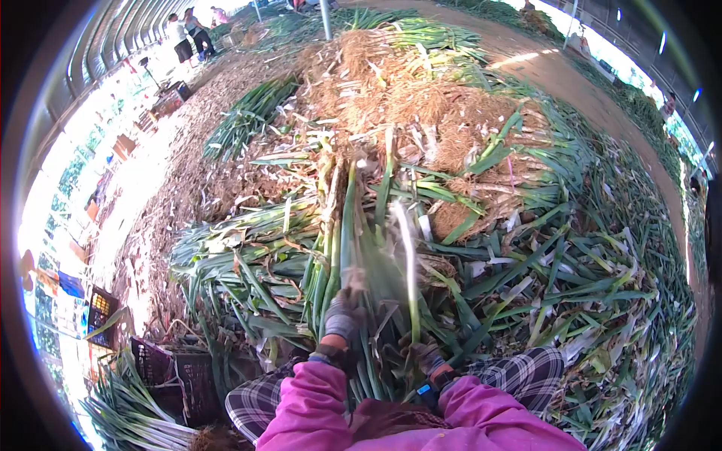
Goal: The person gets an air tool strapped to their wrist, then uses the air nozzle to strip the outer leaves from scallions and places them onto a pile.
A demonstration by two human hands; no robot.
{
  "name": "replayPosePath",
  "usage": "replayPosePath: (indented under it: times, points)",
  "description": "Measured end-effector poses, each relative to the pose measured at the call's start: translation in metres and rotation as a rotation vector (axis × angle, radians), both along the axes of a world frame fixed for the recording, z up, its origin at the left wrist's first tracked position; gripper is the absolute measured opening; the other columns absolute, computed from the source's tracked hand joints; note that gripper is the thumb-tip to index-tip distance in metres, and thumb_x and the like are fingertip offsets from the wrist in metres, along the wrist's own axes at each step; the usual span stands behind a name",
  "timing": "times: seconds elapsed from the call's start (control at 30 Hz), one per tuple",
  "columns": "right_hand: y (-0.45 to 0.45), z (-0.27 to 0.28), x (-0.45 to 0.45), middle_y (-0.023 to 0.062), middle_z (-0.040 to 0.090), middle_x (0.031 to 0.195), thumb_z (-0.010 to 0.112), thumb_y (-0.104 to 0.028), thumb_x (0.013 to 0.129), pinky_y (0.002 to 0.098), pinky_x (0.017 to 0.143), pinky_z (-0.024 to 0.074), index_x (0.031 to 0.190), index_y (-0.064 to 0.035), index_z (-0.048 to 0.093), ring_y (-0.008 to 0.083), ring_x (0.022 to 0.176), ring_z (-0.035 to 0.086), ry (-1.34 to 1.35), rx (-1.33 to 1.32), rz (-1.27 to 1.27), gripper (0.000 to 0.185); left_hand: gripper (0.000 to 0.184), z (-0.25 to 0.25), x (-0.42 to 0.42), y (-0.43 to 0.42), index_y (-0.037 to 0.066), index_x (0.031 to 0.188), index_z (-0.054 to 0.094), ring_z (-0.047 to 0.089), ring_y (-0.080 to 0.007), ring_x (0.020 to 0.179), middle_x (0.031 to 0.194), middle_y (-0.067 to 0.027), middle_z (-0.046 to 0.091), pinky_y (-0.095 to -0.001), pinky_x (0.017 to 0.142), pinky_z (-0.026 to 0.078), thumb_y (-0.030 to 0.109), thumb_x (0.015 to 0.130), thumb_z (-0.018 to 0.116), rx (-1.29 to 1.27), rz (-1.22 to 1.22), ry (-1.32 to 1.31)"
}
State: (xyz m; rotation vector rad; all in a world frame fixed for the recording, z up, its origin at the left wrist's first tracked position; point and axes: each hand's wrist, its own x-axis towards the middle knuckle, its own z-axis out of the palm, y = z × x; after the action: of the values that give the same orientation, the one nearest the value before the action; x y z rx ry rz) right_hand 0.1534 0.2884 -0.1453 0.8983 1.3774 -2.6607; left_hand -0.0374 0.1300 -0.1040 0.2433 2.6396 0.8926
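Observation:
My left hand [343, 317], in a grey glove, is closed around a green onion [348, 218] whose leaves run forward over the pile; motion smears its fingertips. My right hand [423, 356], in a dark glove, grips the green lower end of a second green onion [409, 259], its white stem pointing up and away from me. Blurred leaves fill the space between the two hands. Just left of my left hand lie more long onions [320, 263] with dry, yellowed outer leaves. Loose green leaves [368, 368] hang over my lap, between my sleeves.
Heaped onions with tan roots [421, 101] lie ahead. Stripped leaves [564, 301] cover the ground to my right. At lower left stands a black crate [197, 383] beside white-stemmed onions [143, 413]. Another bundle [252, 116] lies farther off. Two people [189, 37] stand at far left.

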Motion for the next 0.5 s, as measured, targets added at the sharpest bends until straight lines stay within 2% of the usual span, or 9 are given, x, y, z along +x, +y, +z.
replayPosePath:
  times: [0.07,0.17,0.2,0.23,0.3,0.33,0.37,0.4,0.5]
  points:
    - [0.001,-0.003,-0.02,0.0108,0.063,0.087,0.052,0.002,0.074,0.0319,0.064,0.0526,0.096,-0.0021,0.058,0.0195,0.07,0.062,0.081,0.028,0.018,0.023,0.056,-0.028,-0.011,-0.039,0.006,0.115,0.048,0.059,-0.0329,0.088,0.1,-0.018,0.059,-0.0385,0.077,0.046,0.022,0.064,0.066,0.208,0.14,0.007]
    - [-0.007,0.007,-0.072,0.01,0.064,0.087,0.055,0.0,0.075,0.03,0.064,0.0518,0.1,-0.0027,0.059,0.0181,0.072,0.062,0.106,0.475,0.115,0.025,0.05,-0.097,-0.04,-0.104,0.002,0.111,0.05,0.059,-0.0231,0.083,0.097,-0.0108,0.06,-0.0317,0.074,0.046,0.011,0.064,0.064,0.437,0.34,-0.049]
    - [-0.007,0.006,-0.09,0.0095,0.064,0.088,0.055,-0.001,0.075,0.0293,0.064,0.0514,0.101,-0.0032,0.059,0.0178,0.073,0.062,0.013,0.348,0.13,0.026,0.045,-0.07,-0.043,-0.1,-0.001,0.109,0.051,0.057,-0.0188,0.079,0.094,-0.0064,0.06,-0.0292,0.07,0.045,0.003,0.065,0.061,0.757,0.483,-0.1]
    - [-0.007,0.001,-0.109,0.0091,0.064,0.088,0.056,-0.001,0.075,0.0287,0.065,0.051,0.102,-0.0038,0.059,0.0175,0.075,0.062,-0.08,0.223,0.144,0.027,0.045,-0.037,-0.047,-0.103,0.0,0.11,0.052,0.054,-0.0154,0.076,0.09,-0.0041,0.059,-0.0264,0.068,0.044,-0.003,0.065,0.059,0.703,0.555,-0.18]
    - [-0.016,-0.012,-0.136,0.0082,0.064,0.087,0.056,0.0,0.075,0.0266,0.063,0.0494,0.103,-0.0042,0.06,0.0155,0.075,0.061,-0.164,0.103,0.132,0.028,0.047,-0.074,-0.069,-0.126,0.001,0.111,0.053,0.053,-0.0152,0.071,0.088,-0.0042,0.058,-0.0279,0.065,0.045,-0.001,0.065,0.06,0.92,0.587,-0.174]
    - [-0.023,-0.021,-0.148,0.0077,0.064,0.086,0.055,0.001,0.075,0.0252,0.061,0.0482,0.103,-0.004,0.06,0.0138,0.073,0.061,-0.154,0.108,0.107,0.028,0.048,-0.08,-0.08,-0.136,0.001,0.112,0.052,0.052,-0.0157,0.068,0.086,-0.0042,0.057,-0.0288,0.063,0.045,0.0,0.065,0.06,0.745,0.541,-0.189]
    - [-0.026,-0.029,-0.161,0.0072,0.064,0.084,0.054,0.002,0.075,0.0238,0.059,0.047,0.102,-0.0039,0.06,0.012,0.072,0.06,-0.144,0.114,0.08,0.028,0.048,-0.09,-0.084,-0.138,0.001,0.111,0.052,0.053,-0.016,0.07,0.088,-0.0046,0.057,-0.0282,0.064,0.044,-0.001,0.064,0.06,0.772,0.567,-0.23]
    - [-0.025,-0.087,-0.172,0.0137,0.064,0.092,0.062,-0.011,0.073,0.0283,0.066,0.0482,0.102,-0.0016,0.06,0.0193,0.081,0.062,-0.204,0.426,0.167,0.031,0.047,-0.094,-0.085,-0.136,0.001,0.11,0.052,0.053,-0.0163,0.071,0.089,-0.0049,0.057,-0.0275,0.065,0.044,-0.002,0.063,0.059,0.8,0.594,-0.271]
    - [-0.03,-0.117,-0.191,0.0198,0.061,0.1,0.068,-0.027,0.066,0.0352,0.076,0.0476,0.101,-0.0006,0.06,0.0299,0.092,0.06,-0.759,0.823,0.423,0.045,0.061,-0.143,-0.074,-0.125,0.009,0.119,0.042,0.054,-0.0176,0.076,0.089,-0.0049,0.054,-0.0287,0.064,0.046,-0.005,0.062,0.058,0.926,0.656,-0.409]
